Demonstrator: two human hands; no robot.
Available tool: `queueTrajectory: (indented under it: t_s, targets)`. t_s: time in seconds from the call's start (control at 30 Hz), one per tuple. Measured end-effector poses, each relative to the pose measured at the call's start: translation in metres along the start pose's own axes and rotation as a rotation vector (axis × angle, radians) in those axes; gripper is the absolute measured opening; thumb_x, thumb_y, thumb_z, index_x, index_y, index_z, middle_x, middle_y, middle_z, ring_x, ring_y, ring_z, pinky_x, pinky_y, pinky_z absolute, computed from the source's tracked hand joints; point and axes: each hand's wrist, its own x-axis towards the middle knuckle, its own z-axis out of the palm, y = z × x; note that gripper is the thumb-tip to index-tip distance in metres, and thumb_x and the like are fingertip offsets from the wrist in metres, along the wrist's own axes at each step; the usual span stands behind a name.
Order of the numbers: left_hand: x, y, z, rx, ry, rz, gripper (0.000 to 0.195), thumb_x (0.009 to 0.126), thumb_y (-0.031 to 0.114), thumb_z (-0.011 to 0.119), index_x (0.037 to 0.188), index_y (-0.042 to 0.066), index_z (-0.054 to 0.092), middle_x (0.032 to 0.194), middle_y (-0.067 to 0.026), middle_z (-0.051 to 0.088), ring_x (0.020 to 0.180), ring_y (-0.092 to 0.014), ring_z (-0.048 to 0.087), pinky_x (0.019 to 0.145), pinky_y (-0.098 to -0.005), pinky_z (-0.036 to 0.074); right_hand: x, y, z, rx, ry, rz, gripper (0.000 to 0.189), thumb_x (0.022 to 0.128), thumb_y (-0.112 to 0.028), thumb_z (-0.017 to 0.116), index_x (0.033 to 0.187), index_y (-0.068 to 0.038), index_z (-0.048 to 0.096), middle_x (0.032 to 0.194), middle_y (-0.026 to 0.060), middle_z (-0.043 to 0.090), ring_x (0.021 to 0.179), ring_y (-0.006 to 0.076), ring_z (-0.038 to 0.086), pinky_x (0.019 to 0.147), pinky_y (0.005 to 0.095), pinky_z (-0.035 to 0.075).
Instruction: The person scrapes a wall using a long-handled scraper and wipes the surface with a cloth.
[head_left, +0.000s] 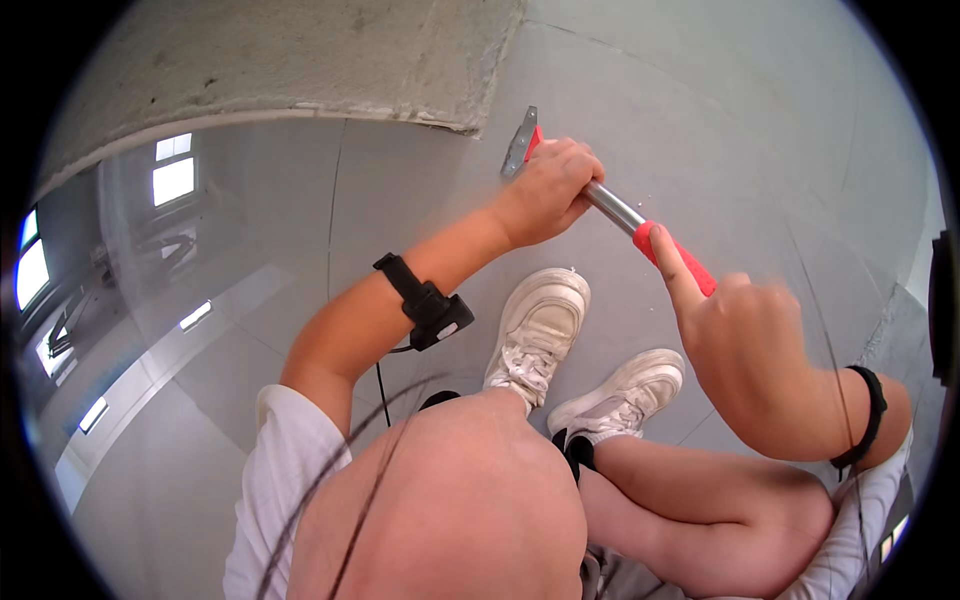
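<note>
A long-handled scraper lies slantwise in front of me, with a metal shaft (615, 206), a red grip (694, 266) and a flat metal blade head (520, 142). My left hand (559, 180) wraps around the shaft close to the head and covers part of the red blade holder. Lower down, my right hand (739, 352) holds the red grip, one digit stretched along it. The blade is close to the grey tiled floor (420, 180); whether it touches cannot be made out. A few white specks dot the floor beside the shaft.
A rough concrete block or wall base (315, 60) has its corner just left of the blade. My white shoes (540, 322) stand below the tool. A strapped black device (435, 311) sits on my left forearm, with a cable. Windows reflect in the glossy floor at left.
</note>
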Motion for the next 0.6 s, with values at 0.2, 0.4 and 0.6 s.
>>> queueTrajectory:
  t_s: [0.2,0.4,0.6]
  targets:
    - [-0.007,-0.022,-0.01,0.118,-0.002,0.006,0.028,0.075,0.002,0.07,0.094,0.012,0.053,0.089,-0.0041,0.057,0.09,-0.027,0.056,0.085,-0.0411,0.04,0.013,-0.013,0.033,-0.05,0.103,0.036,0.081,0.072,-0.007,0.067,0.149,-0.019,0.044,0.054,-0.0068,0.033,0.048,0.0087,0.036,0.039,0.0263,0.027]
    - [-0.01,-0.017,-0.007,0.034,-0.034,0.046,0.026,0.076,0.002,0.068,0.094,0.012,0.053,0.09,-0.0042,0.057,0.091,-0.026,0.056,0.086,-0.04,0.039,0.006,-0.022,0.041,-0.1,0.15,0.045,0.086,0.07,-0.006,0.067,0.151,-0.019,0.041,0.055,-0.0065,0.03,0.048,0.0106,0.034,0.038,0.0271,0.028]
    - [-0.021,-0.031,-0.015,0.13,-0.127,0.044,0.029,0.073,0.002,0.068,0.096,0.011,0.054,0.09,-0.0042,0.056,0.091,-0.026,0.055,0.086,-0.04,0.039,0.014,-0.044,0.068,-0.227,0.092,-0.005,0.089,0.067,-0.004,0.067,0.151,-0.02,0.041,0.055,-0.007,0.028,0.05,0.0117,0.033,0.037,0.0277,0.027]
